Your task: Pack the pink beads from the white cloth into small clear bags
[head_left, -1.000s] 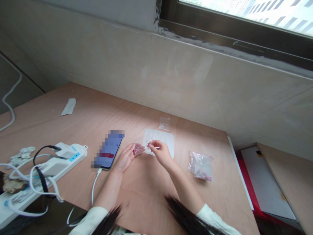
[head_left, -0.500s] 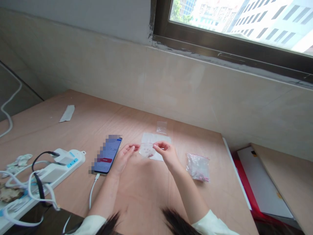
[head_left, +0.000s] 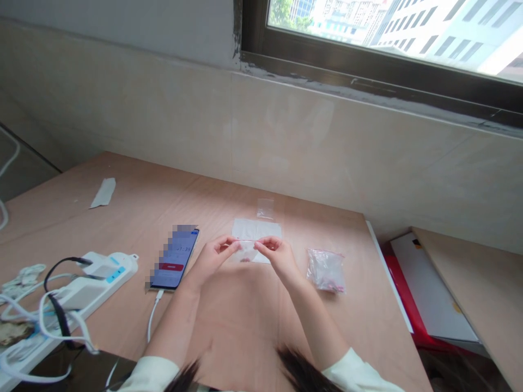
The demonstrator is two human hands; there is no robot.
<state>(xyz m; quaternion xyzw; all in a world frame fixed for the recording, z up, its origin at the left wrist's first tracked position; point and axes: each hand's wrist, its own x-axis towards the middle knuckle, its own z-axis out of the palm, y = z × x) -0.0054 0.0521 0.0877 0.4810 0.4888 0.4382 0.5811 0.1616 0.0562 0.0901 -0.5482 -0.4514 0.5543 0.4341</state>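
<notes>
A small clear zip bag (head_left: 246,251) hangs between my hands, with a thin red line along its top edge and some small dark reddish bits low inside. My left hand (head_left: 220,251) pinches the bag's top left corner between thumb and fingers. At the top right corner, my right hand (head_left: 275,251) pinches it the same way. Behind and beneath the bag lies a white paper sheet (head_left: 257,226) on the wooden table. Just beyond the sheet is another small clear bag (head_left: 265,208).
Right of my hands lies a larger clear bag (head_left: 326,270) with pinkish edges. A phone (head_left: 175,258) on a charging cable is at left, near a white power strip (head_left: 122,267) with tangled cords. A paper strip (head_left: 103,193) lies far left. The wall (head_left: 183,125) rises behind the table.
My left hand has closed on the bag's left corner; before, its fingers were beside that edge. The bag is now held at both top corners. The camera view has shifted slightly.
</notes>
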